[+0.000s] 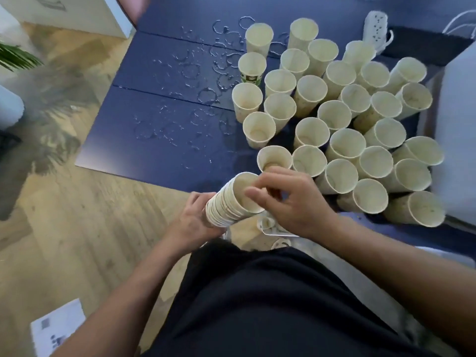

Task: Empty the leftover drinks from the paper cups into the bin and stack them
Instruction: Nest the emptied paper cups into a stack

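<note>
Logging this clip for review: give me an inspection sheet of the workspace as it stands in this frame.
Surface: dark blue tabletop, wet rings and droplets on its left half.
Job's things: upright cream paper cups crowd the right half; nested cup stack held tilted; bin not identifiable.
Clutter: white power strip at the far edge.
Grippers: left hand grips the stack; right hand fingers at its top rim.
Cables: white cord, top right.
Surroundings: wooden floor, green plant, white paper.
</note>
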The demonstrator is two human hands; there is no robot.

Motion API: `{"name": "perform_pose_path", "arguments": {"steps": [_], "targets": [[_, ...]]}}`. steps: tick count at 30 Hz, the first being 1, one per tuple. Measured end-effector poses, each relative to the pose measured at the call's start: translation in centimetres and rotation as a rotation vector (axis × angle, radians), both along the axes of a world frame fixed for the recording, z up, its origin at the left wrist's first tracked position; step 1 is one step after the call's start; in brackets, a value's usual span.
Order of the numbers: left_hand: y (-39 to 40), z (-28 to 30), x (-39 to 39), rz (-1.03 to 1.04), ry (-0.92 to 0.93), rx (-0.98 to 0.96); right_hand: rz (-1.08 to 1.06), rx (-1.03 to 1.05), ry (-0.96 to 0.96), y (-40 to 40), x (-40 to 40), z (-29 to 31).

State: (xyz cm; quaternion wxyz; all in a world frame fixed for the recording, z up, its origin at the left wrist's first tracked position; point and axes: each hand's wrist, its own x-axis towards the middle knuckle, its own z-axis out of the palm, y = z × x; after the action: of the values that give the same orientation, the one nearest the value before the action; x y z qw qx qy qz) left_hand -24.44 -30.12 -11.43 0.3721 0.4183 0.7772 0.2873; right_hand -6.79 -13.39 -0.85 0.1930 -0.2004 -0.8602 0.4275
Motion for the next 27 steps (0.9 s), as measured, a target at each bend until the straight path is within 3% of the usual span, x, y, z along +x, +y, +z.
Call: {"name": "perform_pose_path", "arguments": {"steps": [4, 10, 17, 20, 22, 27], "targets": [[0.7, -2.5, 0.5, -0.216, 0.02, 0.039, -0.384, -0.177, -0.124, -1.1, 2.4, -2.1], [2.8, -6.1, 4.9, -0.457, 0.003, -0.01, -0.244, -0.489, -0.5, -2.9, 8.8, -4.6], [6.9, -9.2, 11.9, -0.696, 0.104, -0.081, -0.474, -0.828, -0.555, -3.0, 15.4, -9.2], [7.4, -10.9, 13.5, -0.693, 0.122, -0.208, -0.598, -0.962, -0.504, -3.6, 16.5, -11.9], [7.1, -12.4, 14.3, -0.575, 0.12, -0.293, -0.689, -1.021, -0.438, -4.0, 17.1, -14.2], [7.5, -13.7, 15.8, -0.303, -0.082, -0.409, -0.905, -1.104, -0.335, -4.7, 15.9, -18.9]]}}
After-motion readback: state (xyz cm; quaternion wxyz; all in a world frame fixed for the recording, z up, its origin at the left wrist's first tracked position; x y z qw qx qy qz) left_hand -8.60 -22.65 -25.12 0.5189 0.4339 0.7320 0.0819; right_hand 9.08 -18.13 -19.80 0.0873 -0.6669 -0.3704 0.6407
